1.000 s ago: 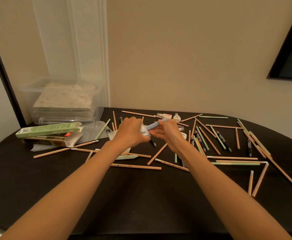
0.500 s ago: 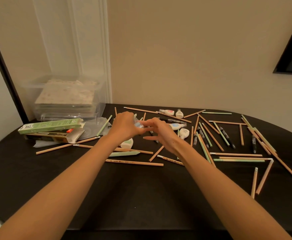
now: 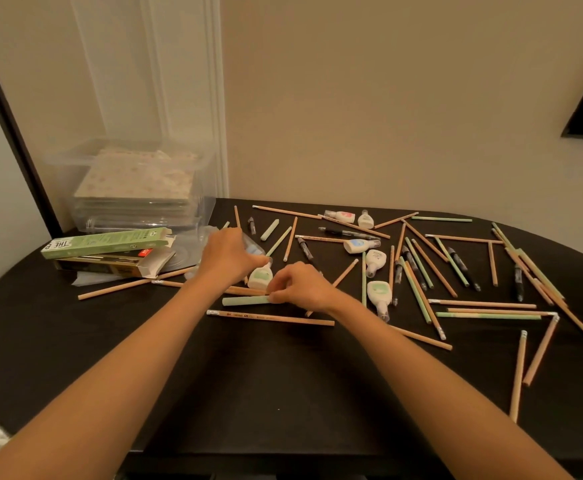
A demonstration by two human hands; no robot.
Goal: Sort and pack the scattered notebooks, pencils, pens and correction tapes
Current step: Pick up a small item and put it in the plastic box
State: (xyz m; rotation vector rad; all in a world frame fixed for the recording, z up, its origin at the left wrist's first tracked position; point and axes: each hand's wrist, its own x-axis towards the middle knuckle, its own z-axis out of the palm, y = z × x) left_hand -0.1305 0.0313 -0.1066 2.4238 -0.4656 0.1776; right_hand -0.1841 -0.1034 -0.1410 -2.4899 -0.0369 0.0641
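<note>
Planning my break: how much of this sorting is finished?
Early stage. Notebooks already sit in the clear bin. The left hand holds a blue correction tape; the right hand pinches a green stick. Pencils, pens and tapes still litter the table.

My right hand (image 3: 302, 285) is pinching the end of a green wrapper (image 3: 246, 300) on the table (image 3: 248, 393); my left hand (image 3: 229, 254) is gripping a clear packet (image 3: 253, 247).
</note>
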